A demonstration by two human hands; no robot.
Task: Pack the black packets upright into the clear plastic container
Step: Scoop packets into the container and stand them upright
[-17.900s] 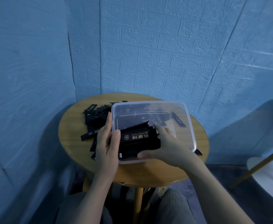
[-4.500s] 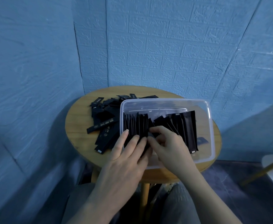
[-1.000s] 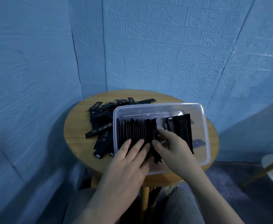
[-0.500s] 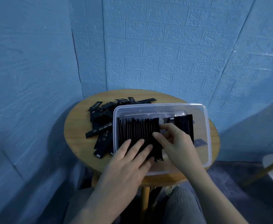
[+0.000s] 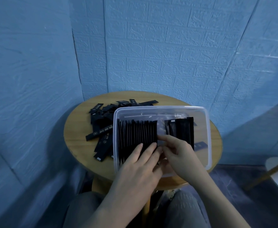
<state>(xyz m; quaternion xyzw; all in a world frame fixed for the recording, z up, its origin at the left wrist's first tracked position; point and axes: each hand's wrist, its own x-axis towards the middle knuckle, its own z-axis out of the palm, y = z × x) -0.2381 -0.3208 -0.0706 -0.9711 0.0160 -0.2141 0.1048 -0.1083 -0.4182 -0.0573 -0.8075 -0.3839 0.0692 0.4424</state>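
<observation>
Your left hand [image 5: 141,163] lies flat, fingers straight and close together, pressing on the near ends of the left-hand row of black packets [image 5: 136,137] that stand on edge inside the clear rectangular plastic container [image 5: 207,139]. That row fills the left part of the container, from its left wall toward the middle, each packet upright and packed against the next.

Your right hand [image 5: 177,152] sits just beside the left, over the gap in the middle of the container. Its fingers are curled, with the index finger reaching to the right end of the left row; whether it pinches a packet you cannot tell, since the fingertips are hidden among the dark edges.

A second, smaller group of upright black packets [image 5: 181,130] stands to the right of the gap, leaning a little, its near end touching the back of your right hand. Through the container's clear right side you see one more black packet [image 5: 200,145] lying flat, though you cannot tell whether it is inside or beneath.

The container rests on the round wooden table [image 5: 79,137], covering most of its right and middle. To its left, touching the container's left wall, lies a loose heap of black packets [image 5: 102,127] with pale printed labels, flat and crossed over one another. Blue brick-patterned wall panels [image 5: 168,46] stand behind the table.
</observation>
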